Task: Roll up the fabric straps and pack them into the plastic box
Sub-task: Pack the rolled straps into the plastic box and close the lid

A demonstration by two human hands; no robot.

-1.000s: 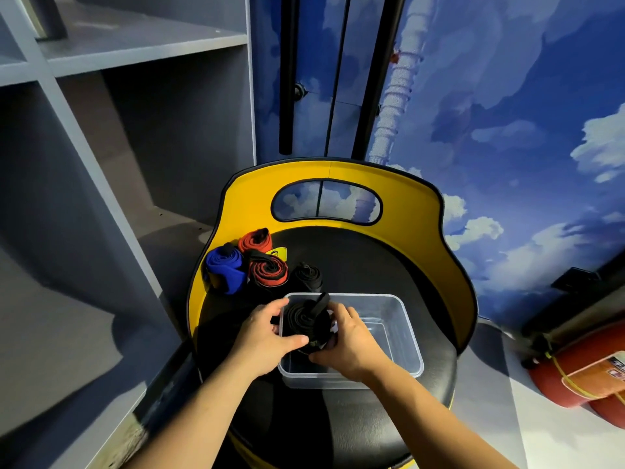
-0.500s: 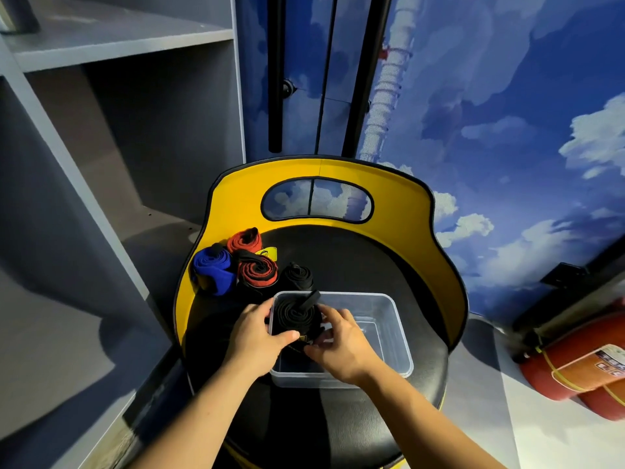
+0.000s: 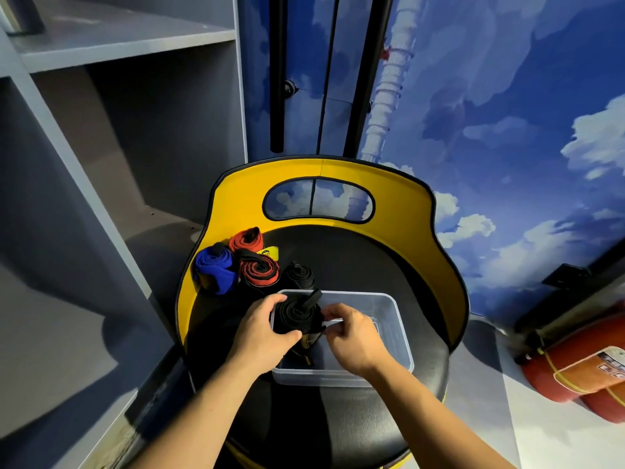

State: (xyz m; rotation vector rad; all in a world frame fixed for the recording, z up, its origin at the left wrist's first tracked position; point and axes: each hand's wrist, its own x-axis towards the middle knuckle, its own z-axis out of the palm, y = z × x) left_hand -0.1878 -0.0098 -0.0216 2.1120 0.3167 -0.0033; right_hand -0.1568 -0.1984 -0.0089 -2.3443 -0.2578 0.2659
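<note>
1. Two bare forearms reach in from the near edge over a round black chair seat (image 3: 338, 431).
2. The left hand (image 3: 260, 336) grips a rolled black strap (image 3: 297, 316), thumb curled under the roll and fingers over its top.
3. The right hand (image 3: 351, 336) pinches the right side of the same roll with curled fingertips.
4. The roll sits over the left end of a clear plastic box (image 3: 395, 333), at about rim height. A loose black tail pokes up from its top, and a yellow-marked end hangs down into the box.
5. The box rests on the seat, its near edge just beyond the wrists.
6. Past the box, on the seat's far left, stand four more rolled straps close together: a black roll (image 3: 299, 274) nearest the box, a red-and-black roll (image 3: 258, 269), a blue roll (image 3: 214, 270) and a red roll (image 3: 246, 239).
7. Behind them curves the yellow backrest (image 3: 416, 211) with an oval cut-out.
8. Grey shelves (image 3: 118, 45) stand to the left, a wall painted with clouds (image 3: 507, 130) beyond, and red cylinders (image 3: 581, 374) lie at the right.
</note>
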